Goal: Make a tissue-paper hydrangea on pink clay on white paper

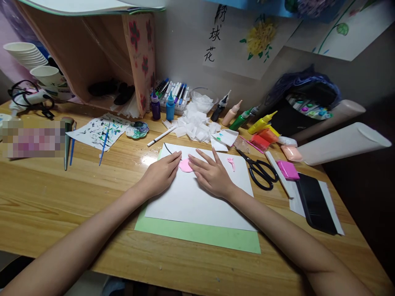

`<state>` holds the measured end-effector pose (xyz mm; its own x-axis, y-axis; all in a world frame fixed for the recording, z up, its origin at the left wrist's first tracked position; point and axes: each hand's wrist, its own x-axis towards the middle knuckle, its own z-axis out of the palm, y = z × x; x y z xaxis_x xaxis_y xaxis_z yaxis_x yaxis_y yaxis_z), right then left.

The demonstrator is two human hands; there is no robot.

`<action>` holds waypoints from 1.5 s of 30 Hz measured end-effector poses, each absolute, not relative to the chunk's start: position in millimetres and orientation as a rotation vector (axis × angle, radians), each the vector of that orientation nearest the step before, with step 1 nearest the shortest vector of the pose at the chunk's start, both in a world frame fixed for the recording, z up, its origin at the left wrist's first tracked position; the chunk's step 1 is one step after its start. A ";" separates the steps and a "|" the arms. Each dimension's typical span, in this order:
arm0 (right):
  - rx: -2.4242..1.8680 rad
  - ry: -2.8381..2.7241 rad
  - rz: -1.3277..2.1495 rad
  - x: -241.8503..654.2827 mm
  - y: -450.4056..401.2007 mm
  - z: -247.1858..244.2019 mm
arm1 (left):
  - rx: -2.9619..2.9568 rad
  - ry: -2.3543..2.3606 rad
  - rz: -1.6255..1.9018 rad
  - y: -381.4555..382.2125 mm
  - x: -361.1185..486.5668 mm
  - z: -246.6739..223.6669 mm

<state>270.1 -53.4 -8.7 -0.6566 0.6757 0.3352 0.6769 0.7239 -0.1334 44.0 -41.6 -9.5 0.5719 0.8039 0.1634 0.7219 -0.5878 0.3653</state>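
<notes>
A flat pink piece of modelling clay (186,165) lies on a white sheet of paper (197,201), which rests on a green sheet (197,234). My left hand (162,172) is at the clay's left edge, its fingers together and the fingertips near a thin dark drawn line (168,148). From the right, my right hand (212,172) lies with fingers spread, its fingertips touching the clay's right edge. Further right on the white paper is a small, thin pink clay piece (231,164).
Black scissors (261,170) lie right of the paper, beside a bright pink clay block (288,169) and a black flat object (317,203). Behind are torn white paper pieces (194,123), a yellow paint bottle (262,122) and a marker (162,135). Brushes (104,146) lie left.
</notes>
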 end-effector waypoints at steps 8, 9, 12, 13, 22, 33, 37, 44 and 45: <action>-1.122 -2.569 0.062 268.9 -52.0 -9.3 | 2.543 1.250 0.483 -41.7 43.5 -10.3; -1.122 -2.568 0.081 268.9 -51.6 -9.2 | 2.536 1.243 0.489 -41.8 43.4 -10.3; -1.141 -2.573 0.084 268.6 -50.5 -8.9 | 2.539 1.237 0.483 -42.0 43.1 -10.2; -1.147 -2.588 0.087 268.4 -50.2 -8.8 | 2.544 1.239 0.478 -42.1 43.1 -10.2; -1.104 -2.657 0.097 268.8 -49.4 -7.3 | 2.521 1.228 0.501 -42.1 42.2 -10.6; -0.856 -2.784 0.211 271.0 -48.2 -5.0 | 2.511 1.224 0.501 -41.7 41.7 -9.8; -0.851 -2.795 0.222 270.4 -49.3 -3.8 | 2.519 1.229 0.493 -42.0 42.1 -9.6; -0.910 -2.777 0.215 271.6 -48.5 -4.1 | 2.525 1.245 0.442 -41.5 40.8 -7.8; -0.905 -2.769 0.207 272.0 -48.6 -4.1 | 2.515 1.238 0.438 -42.2 41.2 -7.4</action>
